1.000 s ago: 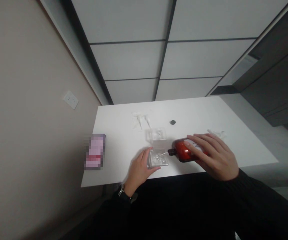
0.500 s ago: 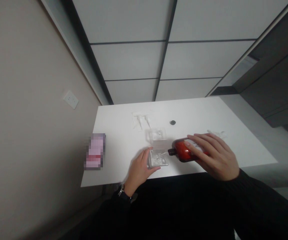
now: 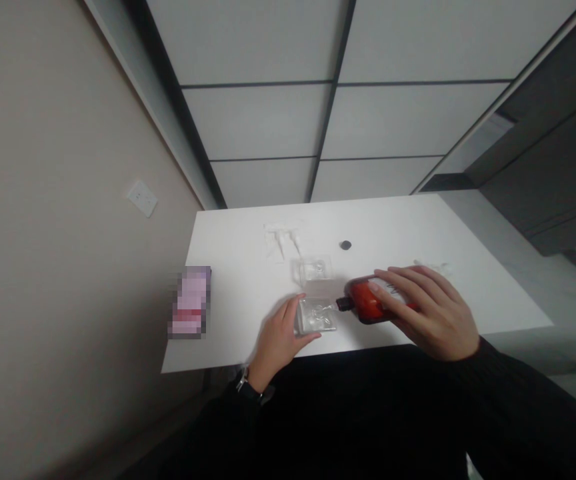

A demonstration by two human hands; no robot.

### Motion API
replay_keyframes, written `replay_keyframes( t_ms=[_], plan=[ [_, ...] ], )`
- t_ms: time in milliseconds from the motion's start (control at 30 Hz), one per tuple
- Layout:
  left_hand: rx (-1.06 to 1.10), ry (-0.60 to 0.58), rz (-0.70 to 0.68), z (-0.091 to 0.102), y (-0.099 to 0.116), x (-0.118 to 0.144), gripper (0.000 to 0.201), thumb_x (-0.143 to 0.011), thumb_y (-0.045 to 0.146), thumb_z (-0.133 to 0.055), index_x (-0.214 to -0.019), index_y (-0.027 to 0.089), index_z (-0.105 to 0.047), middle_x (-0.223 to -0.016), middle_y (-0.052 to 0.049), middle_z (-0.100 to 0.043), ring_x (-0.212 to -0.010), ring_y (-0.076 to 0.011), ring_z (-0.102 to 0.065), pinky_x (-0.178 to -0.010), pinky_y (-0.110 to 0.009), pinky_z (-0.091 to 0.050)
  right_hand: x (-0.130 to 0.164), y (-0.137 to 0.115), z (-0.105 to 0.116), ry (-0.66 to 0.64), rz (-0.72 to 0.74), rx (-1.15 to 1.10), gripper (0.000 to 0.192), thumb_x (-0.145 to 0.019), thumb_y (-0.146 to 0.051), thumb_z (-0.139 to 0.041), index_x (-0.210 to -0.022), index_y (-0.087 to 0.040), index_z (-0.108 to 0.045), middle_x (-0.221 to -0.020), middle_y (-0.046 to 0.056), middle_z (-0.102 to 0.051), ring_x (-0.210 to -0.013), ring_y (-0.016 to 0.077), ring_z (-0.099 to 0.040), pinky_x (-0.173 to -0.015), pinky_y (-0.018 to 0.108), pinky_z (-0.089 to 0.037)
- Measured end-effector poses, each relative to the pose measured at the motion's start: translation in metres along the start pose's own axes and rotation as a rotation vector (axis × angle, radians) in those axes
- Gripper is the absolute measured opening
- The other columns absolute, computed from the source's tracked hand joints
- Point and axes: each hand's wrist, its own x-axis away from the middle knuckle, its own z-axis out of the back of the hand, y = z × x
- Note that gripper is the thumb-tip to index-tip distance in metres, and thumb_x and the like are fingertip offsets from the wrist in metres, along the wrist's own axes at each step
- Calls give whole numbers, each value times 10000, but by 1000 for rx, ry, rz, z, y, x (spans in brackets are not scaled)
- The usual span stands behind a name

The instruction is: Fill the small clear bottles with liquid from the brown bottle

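Note:
My right hand [image 3: 431,313] is wrapped round a red bottle [image 3: 368,301] with a white label and a dark neck. The bottle is tipped on its side, its neck pointing left over the edge of a small clear plastic box [image 3: 318,315]. Clear liquid or gel seems to lie in the box. With thumb and fingers my left hand [image 3: 281,340] grips the box's left side at the front of the table. Behind the box is a clear lid or second tray [image 3: 317,270], close to it; whether they are joined I cannot tell.
White slender-tipped pieces [image 3: 287,243] in a clear bag lie at the back of the white table [image 3: 228,267]. A dark round disc [image 3: 346,245] is to their right. A blurred-out pink item [image 3: 191,303] lies at the left edge. Some clear wrapping [image 3: 435,267] is behind my right hand.
Both hands and the bottle stay almost where they were. The clear substance in the box looks slightly different in shape.

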Motion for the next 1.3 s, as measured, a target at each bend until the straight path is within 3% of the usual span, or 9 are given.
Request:
replay_keyframes(
  t_ms=[300, 567, 900, 1133, 1300],
  plan=[
    [5, -6, -8, 2, 2, 0, 835, -814, 355, -875, -1497, 270, -403, -1458, -117, -597, -1349, -318, -595, -1134, -502, -504, 1, 0, 1, -12, -21, 0, 671, -905, -18, -668, -1494, -294, -506, -1353, 108, -730, -1195, 305, -698, -1022, 510, -529],
    [15, -5, -5, 3, 4, -1, 832, -805, 350, -882, -1489, 261, -417, -1446, -117, -607, -1340, -312, -601, -1128, -494, -510, -2, 1, 4, -5, 25, 38, 566, -881, 1, -688, -1384, -233, -577, -1318, 135, -739, -1170, 313, -694, -1010, 500, -527],
    [0, -9, 4, 3, 7, -2, 823, -810, 355, -877, -1487, 261, -418, -1439, -125, -612, -1342, -325, -600, -1130, -515, -508, -1, -3, 3, -23, -17, -22, 624, -894, -27, -667, -1462, -245, -525, -1342, 136, -725, -1196, 308, -678, -1017, 490, -522],
    [-1, 3, 10, 1, 0, -2, 808, -825, 328, -861, -1492, 261, -409, -1439, -114, -614, -1316, -315, -621, -1119, -491, -515, 8, -21, -17, -20, -188, -184, 677, -900, -162, -687, -1531, -236, -453, -1350, 157, -710, -1181, 339, -674, -931, 495, -561],
    [-7, 7, 13, -1, -4, -3, 867, -833, 322, -848, -1538, 247, -349, -1501, -143, -566, -1374, -330, -575, -1141, -520, -484, 30, -41, -55, 195, -532, -452, 698, -842, -366, -803, -1455, -212, -507, -1295, 171, -717, -1160, 330, -704, -955, 492, -591]
  ],
)
